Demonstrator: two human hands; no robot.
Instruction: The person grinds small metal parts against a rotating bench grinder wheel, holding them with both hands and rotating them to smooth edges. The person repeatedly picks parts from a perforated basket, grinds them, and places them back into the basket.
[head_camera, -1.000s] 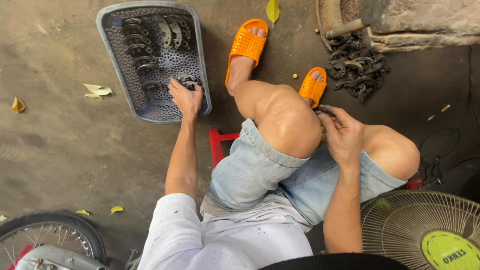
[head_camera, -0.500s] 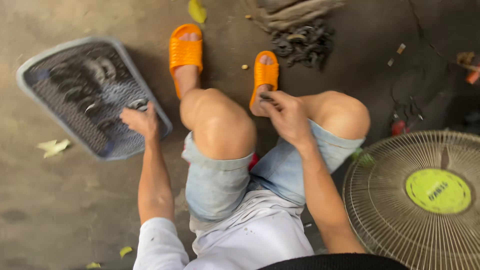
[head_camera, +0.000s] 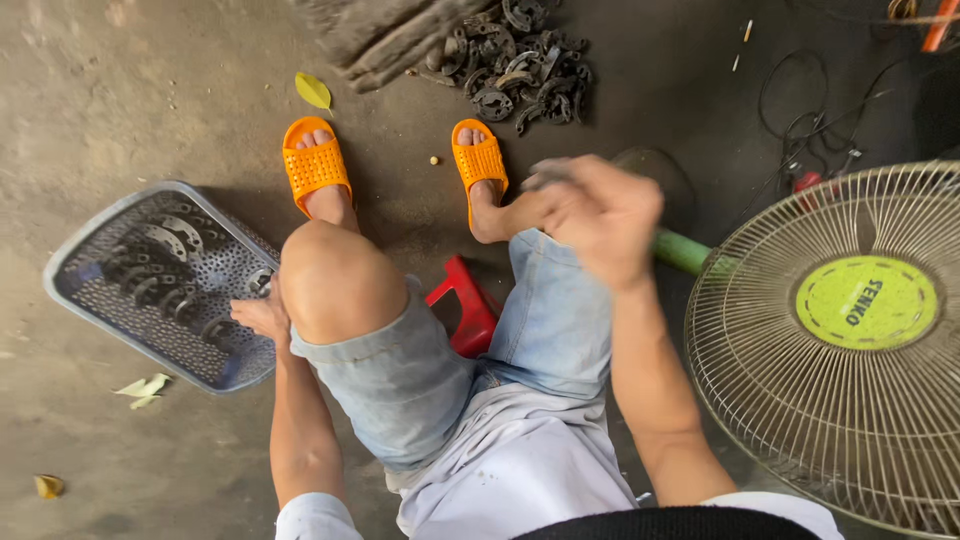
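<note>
Reaching down beside the raised knee, the left hand (head_camera: 262, 315) rests on the rim of the perforated grey basket (head_camera: 90, 300) of curved metal parts (head_camera: 150, 270), its grip hidden, while the blurred right hand (head_camera: 600, 215) looks loosely curled, contents unclear.

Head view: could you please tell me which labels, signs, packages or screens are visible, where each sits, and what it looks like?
Fan badge: a round lime-green label with dark lettering and a dashed ring, at the hub of the cream wire fan grille, at the right edge, beside the right hand.
No packages, signs or screens show.
</note>
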